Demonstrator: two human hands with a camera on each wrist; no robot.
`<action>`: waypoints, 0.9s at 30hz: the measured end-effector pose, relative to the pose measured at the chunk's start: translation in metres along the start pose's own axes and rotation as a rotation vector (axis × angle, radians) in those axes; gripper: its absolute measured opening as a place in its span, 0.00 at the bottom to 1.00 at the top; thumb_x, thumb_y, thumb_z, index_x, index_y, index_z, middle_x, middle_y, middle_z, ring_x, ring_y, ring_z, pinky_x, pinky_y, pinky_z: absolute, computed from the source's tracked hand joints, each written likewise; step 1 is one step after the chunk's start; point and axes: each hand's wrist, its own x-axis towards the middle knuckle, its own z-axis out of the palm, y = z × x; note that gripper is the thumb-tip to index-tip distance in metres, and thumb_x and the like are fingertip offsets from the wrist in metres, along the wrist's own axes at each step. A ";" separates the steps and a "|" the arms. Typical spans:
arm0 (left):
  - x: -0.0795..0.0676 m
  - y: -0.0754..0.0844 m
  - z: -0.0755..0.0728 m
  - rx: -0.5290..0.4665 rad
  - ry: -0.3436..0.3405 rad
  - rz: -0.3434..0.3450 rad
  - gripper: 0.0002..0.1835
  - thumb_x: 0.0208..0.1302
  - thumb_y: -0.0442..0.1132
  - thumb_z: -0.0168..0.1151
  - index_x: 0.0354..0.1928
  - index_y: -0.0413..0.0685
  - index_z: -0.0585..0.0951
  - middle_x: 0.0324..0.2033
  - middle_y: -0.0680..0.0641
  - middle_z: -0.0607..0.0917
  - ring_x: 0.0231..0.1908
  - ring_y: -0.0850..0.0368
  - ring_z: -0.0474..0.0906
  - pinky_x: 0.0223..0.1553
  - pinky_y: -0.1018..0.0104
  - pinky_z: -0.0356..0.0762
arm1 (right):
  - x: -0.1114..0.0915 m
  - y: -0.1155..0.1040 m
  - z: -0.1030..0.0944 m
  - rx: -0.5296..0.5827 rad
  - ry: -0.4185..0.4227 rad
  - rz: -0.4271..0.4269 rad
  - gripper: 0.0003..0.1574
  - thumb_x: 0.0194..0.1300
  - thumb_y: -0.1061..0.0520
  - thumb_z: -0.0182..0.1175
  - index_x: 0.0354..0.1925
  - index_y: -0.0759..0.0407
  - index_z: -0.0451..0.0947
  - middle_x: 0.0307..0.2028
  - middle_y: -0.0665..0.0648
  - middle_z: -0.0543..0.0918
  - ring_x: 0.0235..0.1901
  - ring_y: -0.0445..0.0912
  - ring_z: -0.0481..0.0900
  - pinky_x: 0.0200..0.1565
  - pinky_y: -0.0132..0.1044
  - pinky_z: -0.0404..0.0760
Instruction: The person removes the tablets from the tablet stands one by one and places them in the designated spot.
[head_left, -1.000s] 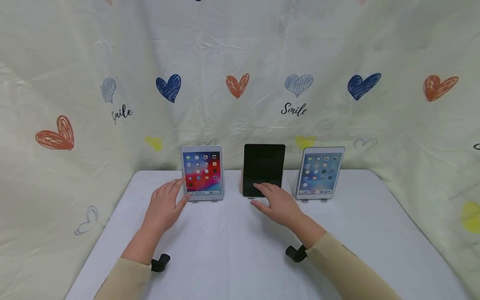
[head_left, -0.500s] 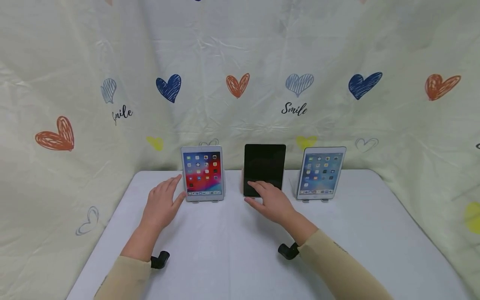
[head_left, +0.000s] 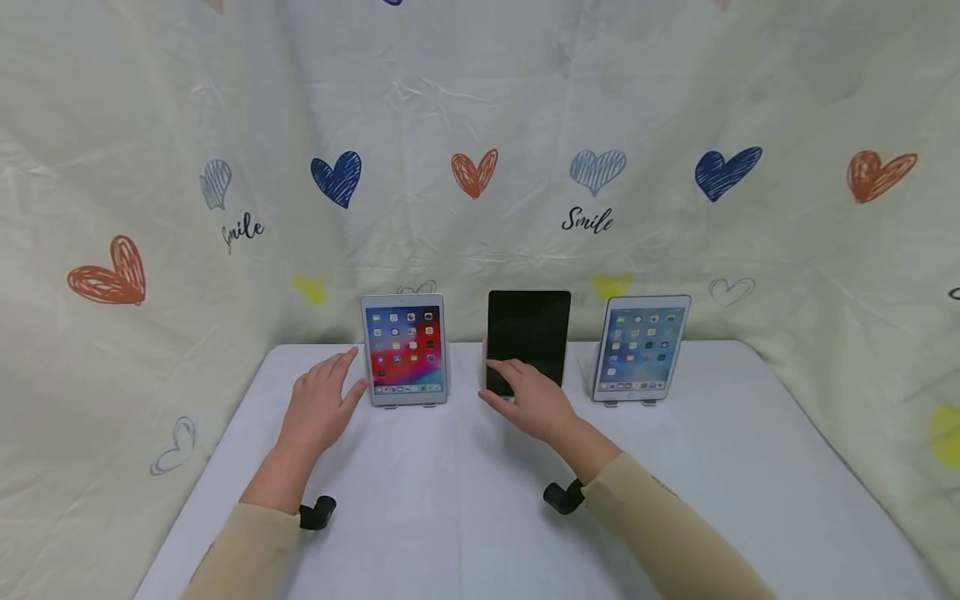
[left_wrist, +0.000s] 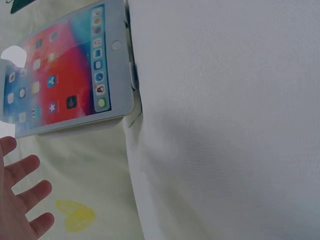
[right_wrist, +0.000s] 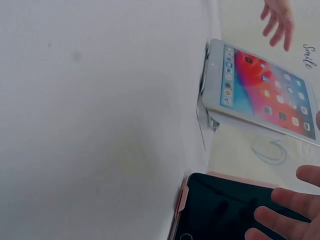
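Three tablets lean upright on small stands at the table's back edge. My left hand [head_left: 318,407] hovers beside the left tablet [head_left: 406,350], whose lit screen has a red and blue wallpaper with app icons. In the left wrist view its fingers [left_wrist: 31,197] are spread, apart from that tablet [left_wrist: 70,65]. My right hand [head_left: 531,402] is raised before the middle tablet [head_left: 528,325], which has a dark screen, and hides its lower part. Spread fingers overlap the dark tablet [right_wrist: 215,210] in the right wrist view. The right tablet [head_left: 642,346] shows a light blue home screen.
A white cloth [head_left: 457,533] covers the table. Behind it hangs a pale curtain [head_left: 405,92] printed with hearts and the word Smile. Black wrist cameras [head_left: 564,497] sit below both hands.
My right hand has moved left across the dark tablet's lower part. My left hand has drawn slightly left, away from the left tablet's edge. The tablets stay in place.
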 end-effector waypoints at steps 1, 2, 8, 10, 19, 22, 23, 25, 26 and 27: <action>0.001 0.000 0.000 0.000 -0.001 -0.002 0.37 0.73 0.55 0.53 0.77 0.49 0.57 0.69 0.35 0.64 0.69 0.36 0.57 0.66 0.35 0.53 | 0.001 -0.001 0.001 0.004 -0.002 0.006 0.43 0.66 0.28 0.55 0.72 0.44 0.65 0.68 0.56 0.70 0.67 0.53 0.68 0.62 0.54 0.70; 0.002 -0.001 0.000 -0.001 -0.001 -0.005 0.37 0.73 0.55 0.53 0.77 0.49 0.57 0.69 0.35 0.65 0.69 0.36 0.57 0.66 0.35 0.53 | 0.003 -0.002 0.001 0.006 -0.005 0.012 0.44 0.66 0.28 0.54 0.72 0.44 0.65 0.68 0.56 0.70 0.67 0.53 0.68 0.62 0.54 0.70; 0.007 -0.001 0.000 -0.019 -0.022 -0.027 0.37 0.73 0.55 0.52 0.77 0.49 0.56 0.70 0.35 0.64 0.70 0.36 0.56 0.67 0.34 0.51 | 0.011 -0.009 0.005 0.031 -0.023 0.029 0.43 0.67 0.29 0.55 0.72 0.45 0.65 0.67 0.57 0.71 0.66 0.53 0.70 0.61 0.53 0.72; 0.009 -0.001 0.001 -0.021 -0.033 -0.034 0.37 0.74 0.56 0.51 0.77 0.49 0.55 0.70 0.35 0.63 0.70 0.36 0.56 0.67 0.34 0.51 | 0.014 -0.011 0.006 0.031 -0.025 0.034 0.43 0.67 0.29 0.54 0.73 0.44 0.64 0.67 0.56 0.71 0.65 0.53 0.70 0.61 0.53 0.73; 0.019 -0.005 0.005 -0.042 -0.045 -0.055 0.37 0.75 0.56 0.49 0.78 0.51 0.53 0.71 0.36 0.62 0.71 0.36 0.55 0.67 0.34 0.50 | 0.026 -0.024 0.011 0.110 -0.012 0.039 0.41 0.68 0.32 0.56 0.72 0.47 0.65 0.62 0.55 0.75 0.60 0.50 0.75 0.58 0.49 0.76; 0.023 -0.007 0.005 -0.051 -0.040 -0.063 0.36 0.76 0.55 0.48 0.78 0.50 0.54 0.71 0.36 0.63 0.70 0.35 0.56 0.67 0.34 0.51 | 0.032 -0.029 0.014 0.140 -0.024 0.053 0.42 0.68 0.33 0.57 0.73 0.46 0.64 0.60 0.54 0.77 0.57 0.49 0.77 0.55 0.48 0.78; 0.024 -0.007 0.005 -0.056 -0.039 -0.065 0.35 0.76 0.55 0.47 0.78 0.49 0.54 0.71 0.36 0.63 0.69 0.35 0.57 0.67 0.35 0.52 | 0.034 -0.031 0.015 0.149 -0.026 0.057 0.42 0.68 0.33 0.57 0.73 0.46 0.64 0.60 0.54 0.77 0.57 0.49 0.78 0.55 0.49 0.78; 0.027 -0.008 0.004 -0.071 -0.038 -0.071 0.35 0.76 0.55 0.47 0.77 0.48 0.54 0.70 0.35 0.64 0.69 0.35 0.58 0.67 0.35 0.52 | 0.038 -0.035 0.016 0.165 -0.029 0.073 0.41 0.68 0.34 0.58 0.73 0.46 0.63 0.61 0.54 0.77 0.58 0.49 0.78 0.54 0.49 0.79; 0.028 -0.008 0.004 -0.076 -0.039 -0.074 0.35 0.76 0.55 0.46 0.77 0.48 0.54 0.70 0.35 0.64 0.69 0.35 0.58 0.67 0.35 0.52 | 0.040 -0.037 0.017 0.173 -0.026 0.078 0.41 0.68 0.35 0.58 0.73 0.46 0.64 0.60 0.54 0.77 0.57 0.49 0.78 0.53 0.49 0.80; 0.030 -0.008 0.003 -0.080 -0.042 -0.076 0.35 0.76 0.56 0.45 0.77 0.48 0.54 0.70 0.35 0.64 0.69 0.35 0.58 0.67 0.34 0.52 | 0.042 -0.039 0.017 0.183 -0.023 0.083 0.40 0.69 0.36 0.58 0.73 0.46 0.64 0.60 0.54 0.77 0.57 0.49 0.78 0.52 0.49 0.80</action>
